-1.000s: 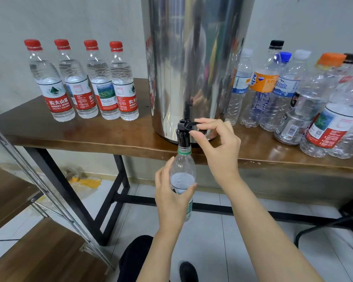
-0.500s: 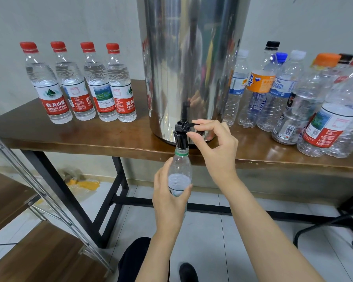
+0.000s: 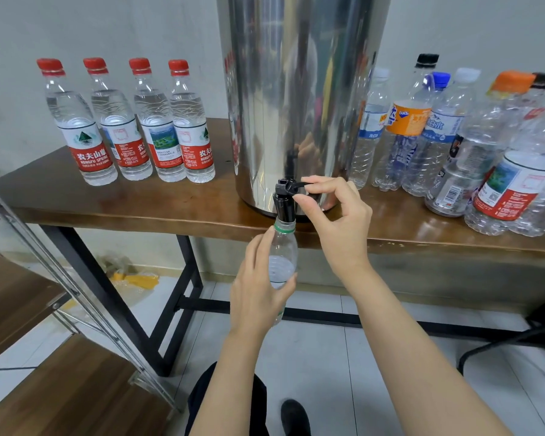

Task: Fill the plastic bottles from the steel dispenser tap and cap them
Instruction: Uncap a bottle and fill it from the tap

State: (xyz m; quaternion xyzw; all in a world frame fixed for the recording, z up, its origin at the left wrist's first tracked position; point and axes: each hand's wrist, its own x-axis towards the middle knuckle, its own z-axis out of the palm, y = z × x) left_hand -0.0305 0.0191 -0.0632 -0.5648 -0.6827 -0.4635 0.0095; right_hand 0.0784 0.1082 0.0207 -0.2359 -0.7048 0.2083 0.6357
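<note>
Head view is showing the left hand (image 3: 258,295) gripping the plastic bottle (image 3: 283,253), fingers curled round its body. The bottle is hanging below the table (image 3: 139,210) edge, its green-ringed neck pushed up against the black tap (image 3: 284,206) at the foot of the steel dispenser (image 3: 296,89). The right hand (image 3: 337,221) is pinching the tap's lever (image 3: 298,185) between thumb and forefinger, the other fingers loosely curled.

Filling well probably means holding the bottle upright with its mouth square under the spout, watching the level, and letting the lever go before water is reaching the neck, so there is room for capping without spilling.

The held bottle is looking partly filled; a pale water line seems to be sitting under its shoulder, though the hand is hiding the lower part. Four red-capped bottles (image 3: 132,121) are standing in a row left of the dispenser, holding clear water and already capped. On the right, a crowd of mixed bottles (image 3: 453,136) is waiting, caps on and seemingly empty.
</note>
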